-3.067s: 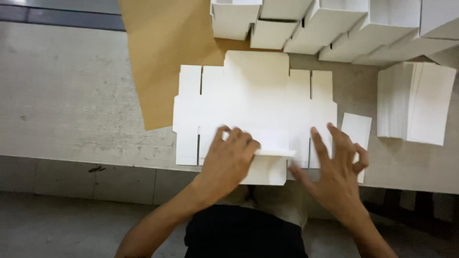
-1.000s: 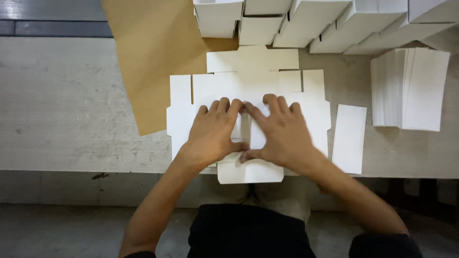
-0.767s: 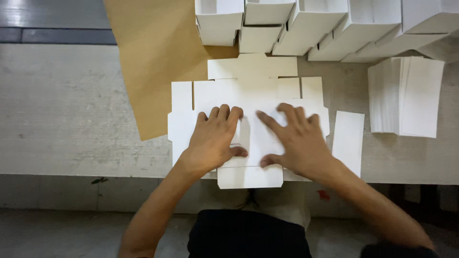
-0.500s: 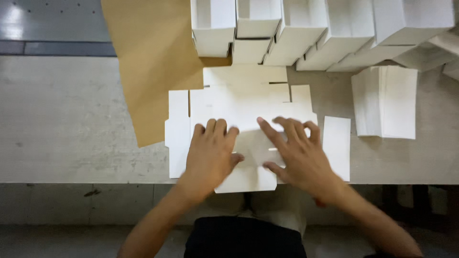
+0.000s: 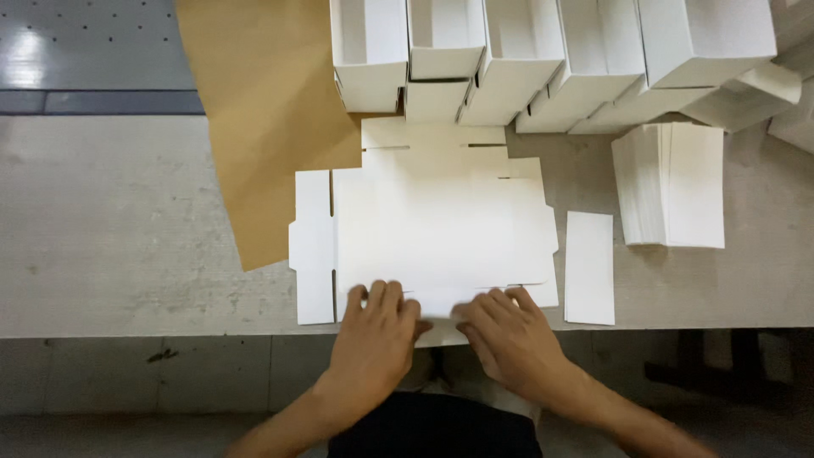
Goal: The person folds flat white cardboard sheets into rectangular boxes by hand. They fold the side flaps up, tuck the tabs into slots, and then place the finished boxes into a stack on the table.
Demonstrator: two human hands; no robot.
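Observation:
A flat white die-cut cardboard box blank point(image 5: 437, 229) lies on the grey table, its near flap hanging over the front edge. My left hand point(image 5: 377, 331) presses palm-down on the blank's near edge, fingers together. Beside it, my right hand point(image 5: 509, 335) also rests flat on the near edge, fingertips pointing inward towards the left hand. Neither hand grips anything; the fold under the fingers is hidden.
A brown paper sheet point(image 5: 263, 119) lies at the back left. Several assembled white boxes point(image 5: 551, 59) line the far side. A stack of white cards point(image 5: 674, 182) sits on the right, a single white strip point(image 5: 589, 267) beside the blank. The table's front edge point(image 5: 153, 326) runs below.
Both hands have slid from the middle of the blank back to its near edge. The view has shifted, showing more of the boxes at the back.

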